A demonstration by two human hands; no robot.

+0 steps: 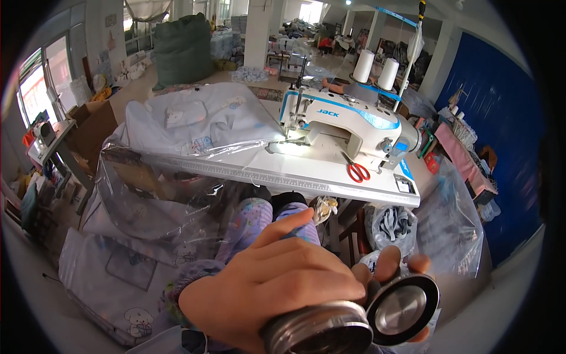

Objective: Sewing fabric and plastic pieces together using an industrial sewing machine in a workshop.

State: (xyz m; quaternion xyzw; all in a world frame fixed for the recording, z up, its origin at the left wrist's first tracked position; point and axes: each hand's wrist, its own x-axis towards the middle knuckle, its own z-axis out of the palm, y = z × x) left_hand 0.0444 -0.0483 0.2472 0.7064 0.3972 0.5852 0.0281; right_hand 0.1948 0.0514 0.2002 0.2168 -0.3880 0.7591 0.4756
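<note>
My left hand (277, 277) comes in from the lower left and is closed around a steel flask (321, 330), with one finger stretched out away from it. The flask's round, shiny mouth faces up toward me at the lower edge; its body is cut off by the frame. Close beside it, my right hand (387, 264) grips a round steel lid (402, 307) with a black rim. Only some fingertips of that hand show around the lid's edge, and the rest is hidden. Lid and flask mouth are side by side; I cannot tell whether they touch.
Ahead stands a white sewing machine (348, 115) on its table (283, 168), with red-handled scissors (357, 171) and two thread cones (364, 66). Printed white plastic-covered fabric (194, 121) spreads over the left side and hangs down. A bag of grey scraps (392, 227) stands right.
</note>
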